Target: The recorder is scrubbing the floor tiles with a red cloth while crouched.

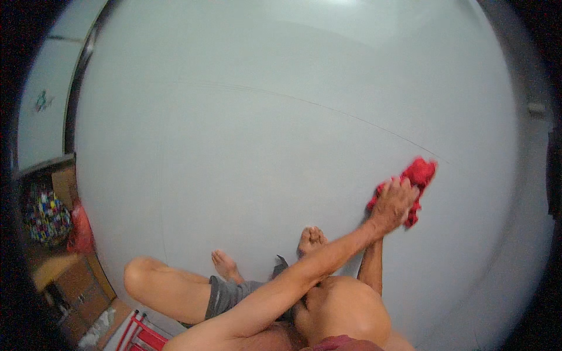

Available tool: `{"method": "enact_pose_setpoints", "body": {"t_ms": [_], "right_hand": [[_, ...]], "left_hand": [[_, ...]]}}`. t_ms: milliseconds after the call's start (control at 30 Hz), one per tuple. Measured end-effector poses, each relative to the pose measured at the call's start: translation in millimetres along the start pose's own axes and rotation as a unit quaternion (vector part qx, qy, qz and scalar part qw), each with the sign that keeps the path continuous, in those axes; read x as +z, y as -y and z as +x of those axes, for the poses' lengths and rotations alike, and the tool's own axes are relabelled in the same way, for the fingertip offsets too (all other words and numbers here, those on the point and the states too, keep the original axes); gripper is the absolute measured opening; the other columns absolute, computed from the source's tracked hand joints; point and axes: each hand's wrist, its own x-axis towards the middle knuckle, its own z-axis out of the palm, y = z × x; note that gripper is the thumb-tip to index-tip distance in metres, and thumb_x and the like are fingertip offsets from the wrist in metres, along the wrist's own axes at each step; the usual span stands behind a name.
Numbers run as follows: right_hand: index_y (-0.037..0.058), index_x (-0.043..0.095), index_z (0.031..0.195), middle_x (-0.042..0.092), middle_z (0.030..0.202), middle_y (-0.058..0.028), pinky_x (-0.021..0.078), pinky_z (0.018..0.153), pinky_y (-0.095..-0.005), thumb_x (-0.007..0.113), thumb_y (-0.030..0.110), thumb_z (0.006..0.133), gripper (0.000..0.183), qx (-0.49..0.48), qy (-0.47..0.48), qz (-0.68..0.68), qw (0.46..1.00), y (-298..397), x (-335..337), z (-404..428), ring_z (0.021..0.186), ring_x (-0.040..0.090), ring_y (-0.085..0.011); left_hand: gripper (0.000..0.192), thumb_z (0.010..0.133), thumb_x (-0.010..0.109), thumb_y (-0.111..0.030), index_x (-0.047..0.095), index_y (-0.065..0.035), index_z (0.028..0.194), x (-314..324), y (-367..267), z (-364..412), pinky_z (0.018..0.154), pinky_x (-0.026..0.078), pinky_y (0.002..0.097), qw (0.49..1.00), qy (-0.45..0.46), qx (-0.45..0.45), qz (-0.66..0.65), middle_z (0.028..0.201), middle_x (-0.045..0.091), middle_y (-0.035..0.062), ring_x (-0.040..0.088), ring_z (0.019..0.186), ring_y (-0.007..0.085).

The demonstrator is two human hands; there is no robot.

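Note:
A crumpled red cloth [421,171] lies on the pale grey floor [263,153], right of centre. My left hand [395,202] reaches across my body and rests on it, fingers bent into the fabric. My right forearm rises beside my right knee and runs up behind the left wrist. The right hand itself is hidden there, so what it touches does not show. Both my bare feet stand on the floor below the middle of the view, left of the cloth.
Along the left edge are cardboard boxes [83,281], a red plastic bag [81,228] and a bundle of many-coloured items [48,219]. A red metal-framed item [147,335] stands at the lower left. A thin dark line crosses the floor. My bent knees fill the lower middle.

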Motion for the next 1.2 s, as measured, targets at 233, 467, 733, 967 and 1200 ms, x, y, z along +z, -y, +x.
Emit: {"method": "enact_pose_setpoints", "body": {"t_ms": [233,467,733,967,1200], "right_hand": [[0.0029,0.062,0.130,0.049,0.149,-0.0306,0.0189,0.120,-0.0713,0.056,0.027,0.093,0.044,-0.039,-0.005,0.044,0.998,113.1,55.0,16.8,0.148,0.034,-0.0505],[0.0035,0.063,0.126,0.050,0.147,-0.0318,0.0172,0.120,-0.0713,0.056,0.026,0.093,0.041,-0.266,0.002,-0.101,0.959,370.2,81.1,-5.2,0.148,0.034,-0.0505],[0.0035,0.065,0.128,0.054,0.147,-0.0252,0.0294,0.115,-0.0683,0.057,0.031,0.092,0.046,-0.416,0.066,0.341,0.840,393.5,90.6,-11.4,0.145,0.040,-0.0477],[0.0043,0.064,0.130,0.054,0.147,-0.0252,0.0310,0.113,-0.0675,0.056,0.031,0.095,0.046,-0.241,0.074,0.168,0.953,197.2,46.4,17.5,0.145,0.041,-0.0466],[0.0052,0.063,0.133,0.054,0.147,-0.0253,0.0326,0.112,-0.0668,0.055,0.032,0.097,0.045,-0.014,0.009,-0.009,1.000,74.5,26.7,-43.2,0.144,0.042,-0.0455]], "left_hand": [[0.012,0.089,0.061,-0.019,0.064,-0.0129,0.099,-52.7,93.4,35.5,0.083,0.045,0.0479,0.997,-0.062,-0.035,0.041,0.106,0.058,0.0114,0.054,0.098,0.0309],[0.029,0.093,0.066,-0.024,0.065,-0.0060,0.116,-201.1,268.0,-40.9,0.083,0.048,0.0455,0.900,-0.247,-0.212,0.290,0.103,0.065,0.0141,0.061,0.094,0.0326],[0.043,0.091,0.067,-0.027,0.061,-0.0024,0.125,-236.0,264.6,-69.0,0.097,0.047,0.0524,0.845,-0.351,-0.327,0.236,0.119,0.065,0.0193,0.060,0.113,0.0390],[0.050,0.084,0.062,-0.015,0.060,-0.0059,0.133,-145.8,177.2,28.3,0.089,0.049,0.0481,0.950,-0.217,-0.158,0.158,0.120,0.059,0.0157,0.056,0.106,0.0345],[0.060,0.084,0.069,-0.023,0.058,-0.0125,0.142,-58.4,84.9,-44.5,0.097,0.046,0.0525,0.995,-0.062,-0.073,0.025,0.135,0.056,0.0108,0.051,0.122,0.0362]]}}
